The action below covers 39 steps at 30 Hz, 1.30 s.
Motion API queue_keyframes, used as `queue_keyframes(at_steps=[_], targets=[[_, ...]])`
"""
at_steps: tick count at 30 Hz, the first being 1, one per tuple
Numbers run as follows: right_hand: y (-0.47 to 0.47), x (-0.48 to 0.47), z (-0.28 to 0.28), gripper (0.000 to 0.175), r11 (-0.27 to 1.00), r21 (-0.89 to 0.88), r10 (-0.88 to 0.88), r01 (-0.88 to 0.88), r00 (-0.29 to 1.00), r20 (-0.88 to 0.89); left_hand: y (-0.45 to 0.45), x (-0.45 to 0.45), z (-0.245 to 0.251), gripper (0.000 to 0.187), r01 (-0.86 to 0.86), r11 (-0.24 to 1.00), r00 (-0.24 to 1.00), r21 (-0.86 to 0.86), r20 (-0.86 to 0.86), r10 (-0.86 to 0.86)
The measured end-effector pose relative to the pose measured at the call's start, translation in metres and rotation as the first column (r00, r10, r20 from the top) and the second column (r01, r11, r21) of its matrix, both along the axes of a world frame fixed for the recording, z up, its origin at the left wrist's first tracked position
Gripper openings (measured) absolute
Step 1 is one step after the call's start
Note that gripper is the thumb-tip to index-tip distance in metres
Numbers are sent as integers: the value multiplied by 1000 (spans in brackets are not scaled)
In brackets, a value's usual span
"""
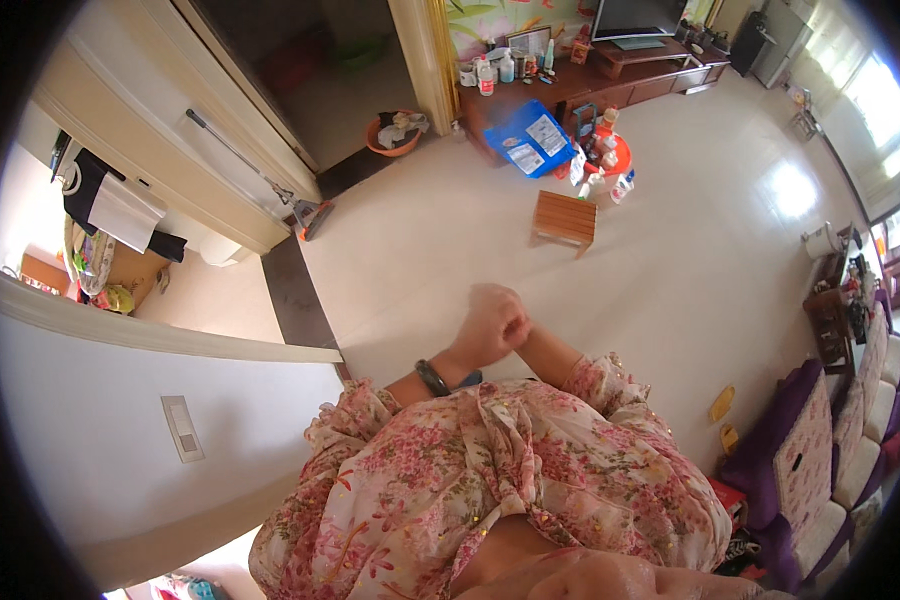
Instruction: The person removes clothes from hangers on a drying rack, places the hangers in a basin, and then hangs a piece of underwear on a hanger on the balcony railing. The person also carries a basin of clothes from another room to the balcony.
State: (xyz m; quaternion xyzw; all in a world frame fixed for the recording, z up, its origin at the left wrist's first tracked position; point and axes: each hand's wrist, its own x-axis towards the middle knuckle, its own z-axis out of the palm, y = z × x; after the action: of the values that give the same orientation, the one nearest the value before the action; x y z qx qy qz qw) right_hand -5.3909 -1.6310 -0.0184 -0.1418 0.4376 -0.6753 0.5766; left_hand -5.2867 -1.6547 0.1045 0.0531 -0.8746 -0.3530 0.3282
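Observation:
My left hand (491,326) is in front of my waist, blurred, with its fingers curled and a dark bangle (432,377) on the wrist. It meets my right hand, which is mostly hidden behind it; my right forearm (553,355) comes in from the other side. I see no object between the hands, though blur and overlap hide the fingers. Both arms come out of the sleeves of a floral blouse (420,465). Beyond the hands, a small wooden stool (565,215) stands on the pale tiled floor (420,247).
A blue package (531,140) leans near a red-orange basin (619,155) of bottles, by the TV cabinet (510,105). Left are a floor mop (300,210), an orange laundry basket (394,148) and doorways. Right are yellow slippers (721,403) and a purple-edged sofa (802,450).

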Motion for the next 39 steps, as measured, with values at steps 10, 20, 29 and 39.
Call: queue_keyframes(at_steps=[10, 20, 29, 39], targets=[[-133, -82, -51, 24, 958, -125, 157, -257, 838, -523, -113, -61, -8, 15, -110, 987, 994, 114, 1, 110], [-291, -144, 21, 17, 982, 124, 150, -141, 987, -63, -268, -101, 31, 17, -28, 999, 976, -29, -219, 21], [-414, -185, 20, 17, 909, 323, 302, -263, 950, -75, -368, -118, -25, 13, 39, 986, 959, 162, 271, -83], [-583, -301, 6, 16, 828, 309, 467, -467, 881, 81, -508, -100, -118, 21, -561, 828, 587, 16, 713, 384]])
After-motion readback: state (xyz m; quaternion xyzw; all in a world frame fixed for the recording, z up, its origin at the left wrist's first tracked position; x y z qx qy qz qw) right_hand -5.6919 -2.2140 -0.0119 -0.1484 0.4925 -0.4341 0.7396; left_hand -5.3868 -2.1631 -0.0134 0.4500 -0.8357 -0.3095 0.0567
